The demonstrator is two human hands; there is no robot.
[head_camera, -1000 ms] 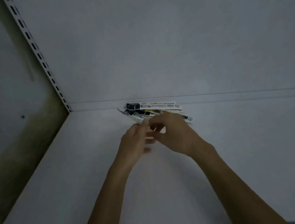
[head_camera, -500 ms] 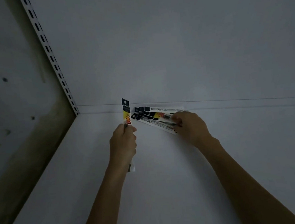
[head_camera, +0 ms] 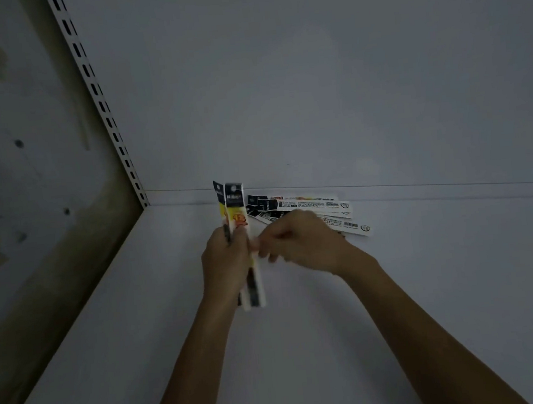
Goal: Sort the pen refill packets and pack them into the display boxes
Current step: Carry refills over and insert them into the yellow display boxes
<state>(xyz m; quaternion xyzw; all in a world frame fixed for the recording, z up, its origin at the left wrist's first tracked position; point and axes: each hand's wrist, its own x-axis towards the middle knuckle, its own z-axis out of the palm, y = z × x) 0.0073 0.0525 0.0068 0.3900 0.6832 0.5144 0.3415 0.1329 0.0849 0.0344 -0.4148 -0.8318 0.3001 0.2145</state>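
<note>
At the back of the white shelf (head_camera: 133,310), a fanned pile of refill packets (head_camera: 310,203) lies against the rear wall. The left hand (head_camera: 227,263) grips two packets (head_camera: 235,204) upright, just left of the pile. The right hand (head_camera: 300,240) is close beside them, its curled fingers (head_camera: 264,252) blurred. Whether they pinch a packet cannot be told.

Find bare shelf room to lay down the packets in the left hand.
Bare shelf right of the pile along the back wall, and left of the left hand and its packets toward the side wall. The near shelf under the forearms is bare too. Crowded: the back strip where the pile lies, right hand partly over it.
</note>
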